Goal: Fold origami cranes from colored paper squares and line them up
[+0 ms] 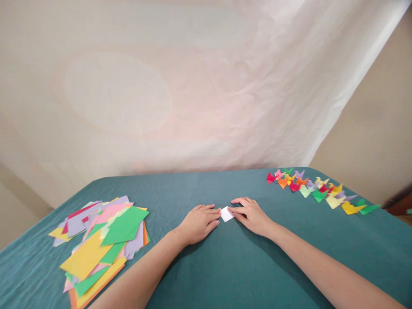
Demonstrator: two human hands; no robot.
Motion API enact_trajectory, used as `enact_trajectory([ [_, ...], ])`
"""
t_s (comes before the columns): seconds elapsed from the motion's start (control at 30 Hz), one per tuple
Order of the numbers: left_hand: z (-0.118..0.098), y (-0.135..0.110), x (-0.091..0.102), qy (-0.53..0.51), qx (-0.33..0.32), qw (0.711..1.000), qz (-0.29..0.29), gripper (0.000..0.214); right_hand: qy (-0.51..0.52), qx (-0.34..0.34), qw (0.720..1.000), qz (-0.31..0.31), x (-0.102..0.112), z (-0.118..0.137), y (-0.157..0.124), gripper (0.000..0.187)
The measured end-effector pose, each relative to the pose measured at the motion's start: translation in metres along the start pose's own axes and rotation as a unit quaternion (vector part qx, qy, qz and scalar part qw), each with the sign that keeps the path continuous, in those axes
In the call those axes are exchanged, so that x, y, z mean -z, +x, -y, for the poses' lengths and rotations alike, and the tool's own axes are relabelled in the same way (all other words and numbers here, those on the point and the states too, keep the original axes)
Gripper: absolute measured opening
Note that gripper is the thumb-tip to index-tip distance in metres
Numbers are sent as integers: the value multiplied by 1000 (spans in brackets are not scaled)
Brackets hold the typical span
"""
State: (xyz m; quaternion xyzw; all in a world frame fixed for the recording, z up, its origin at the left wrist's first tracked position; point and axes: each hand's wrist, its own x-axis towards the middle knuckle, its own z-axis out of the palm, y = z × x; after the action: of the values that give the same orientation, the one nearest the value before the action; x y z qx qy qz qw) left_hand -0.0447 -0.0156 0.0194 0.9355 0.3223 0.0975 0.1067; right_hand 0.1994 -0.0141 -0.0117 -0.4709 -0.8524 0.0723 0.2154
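Note:
A small folded piece of white paper [227, 214] lies on the teal tablecloth between my two hands. My left hand [200, 223] rests palm down at its left side, fingers stretched out and fingertips touching its edge. On the other side, my right hand [249, 215] has its fingers extended, with fingertips on the paper's right corner. Both hands are open, and neither grips the paper. How the folds lie is too small to make out.
A loose heap of coloured paper sheets [86, 255] spreads over the left of the table [199, 274]. Several folded paper birds [320, 195] stand in rows at the back right. A pale cloth [206, 107] hangs behind the table's far edge.

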Motion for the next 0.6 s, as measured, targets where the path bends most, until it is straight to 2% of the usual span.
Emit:
enact_trajectory([
  [0.27, 2, -1, -2, -40, -43, 996, -61, 33, 35, 23, 998, -40, -2, -1, -1, 25],
  [0.4, 1, -1, -5, -38, -42, 995, -85, 32, 49, 60, 996, -53, -1, 4, -1, 24],
  [0.6, 2, 0, -6, -33, -52, 994, -89, 32, 42, 102, 993, -51, 2, 9, -2, 19],
])
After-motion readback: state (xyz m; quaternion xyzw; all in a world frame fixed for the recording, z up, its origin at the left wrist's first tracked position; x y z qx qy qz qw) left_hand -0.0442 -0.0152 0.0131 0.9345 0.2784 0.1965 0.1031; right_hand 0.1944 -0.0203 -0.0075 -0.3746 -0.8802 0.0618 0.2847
